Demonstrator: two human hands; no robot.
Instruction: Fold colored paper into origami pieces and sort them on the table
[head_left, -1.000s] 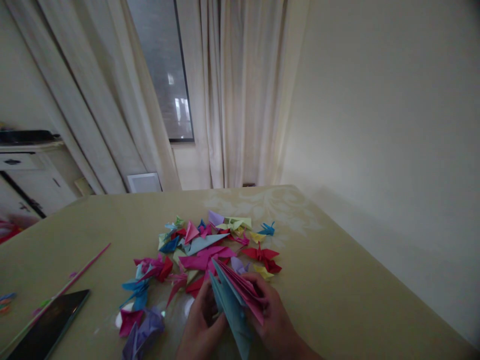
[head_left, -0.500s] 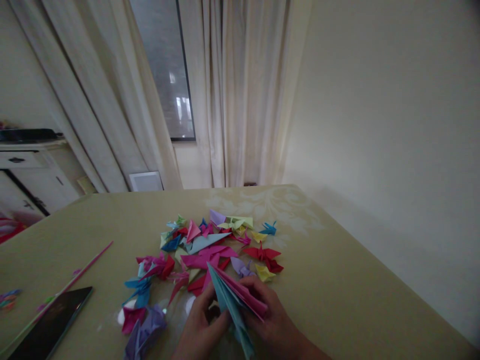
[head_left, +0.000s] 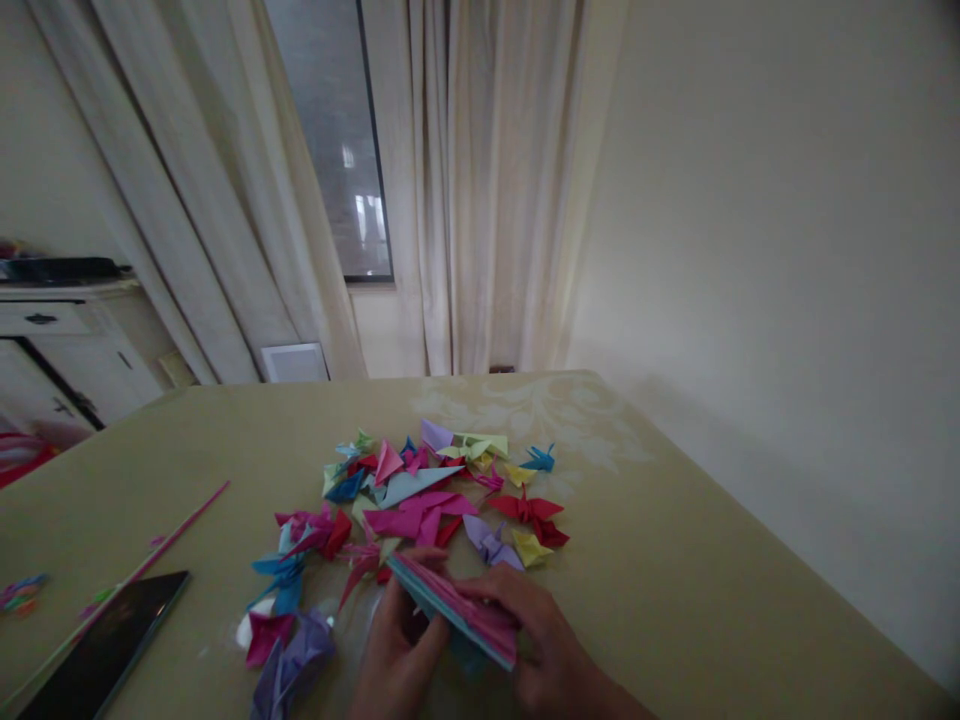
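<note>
Both my hands hold a stack of coloured paper sheets (head_left: 457,608), teal and pink, low at the near edge of the table. My left hand (head_left: 397,660) grips the stack from below and the left, fingers curled. My right hand (head_left: 536,640) lies over the stack's right end, fingers closed on it. The stack lies nearly flat, tilted down to the right. Just beyond it spreads a heap of folded paper cranes (head_left: 420,490) in pink, red, blue, yellow and purple.
A yellow-green table (head_left: 675,560) fills the lower view. A dark tablet (head_left: 105,650) and a long pink stick (head_left: 142,565) lie at the left. A purple folded piece (head_left: 289,670) sits beside my left hand. Curtains, a window and a white cabinet stand behind.
The paper stack has swung from standing steeply on edge to lying nearly flat. Both hands have stayed on it and my right hand has moved over its top.
</note>
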